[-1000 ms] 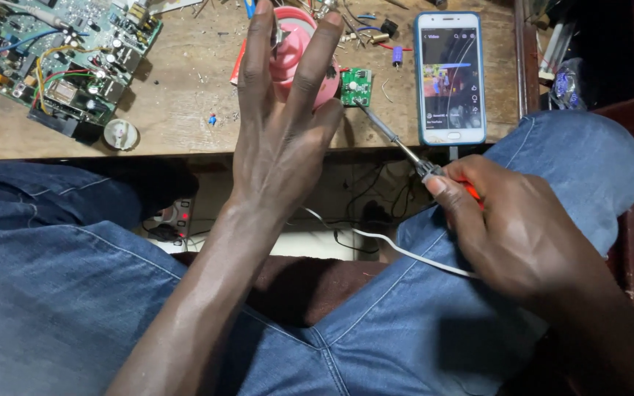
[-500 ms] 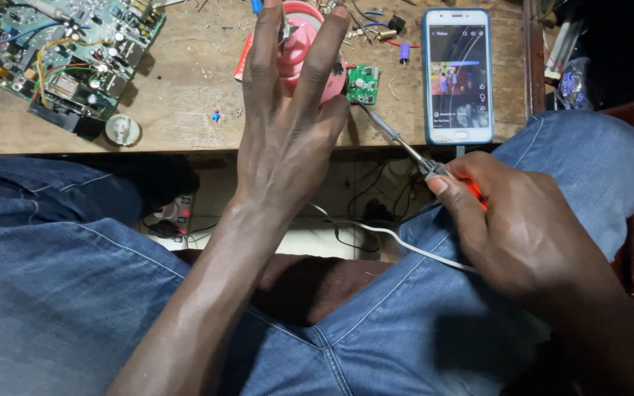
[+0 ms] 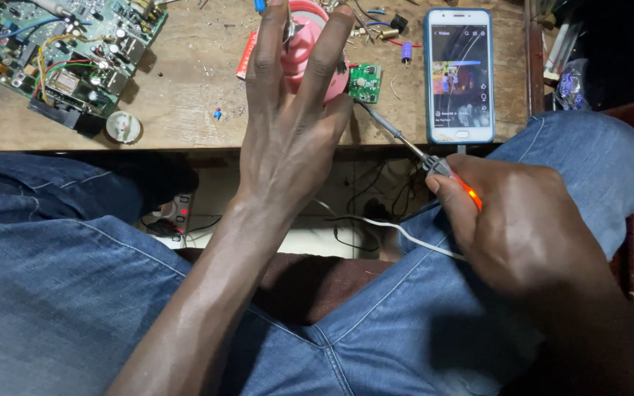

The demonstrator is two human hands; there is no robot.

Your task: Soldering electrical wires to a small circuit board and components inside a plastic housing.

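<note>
My left hand reaches forward over the wooden bench, fingers stretched and lying on a pink round spool, with a thin metal wire between the fingers. My right hand rests on my right knee and grips a soldering iron with an orange handle. Its metal tip points up-left toward a small green circuit board that lies beside the spool. A white cord runs from the iron across my lap.
A large green circuit board with many parts lies at the bench's far left, a round white knob near it. A phone with a lit screen lies right of the small board. Loose components scatter along the back. A power strip sits under the bench.
My left hand has slid slightly forward and right over the pink spool, fingers closing a little. The right hand and iron have barely moved.
</note>
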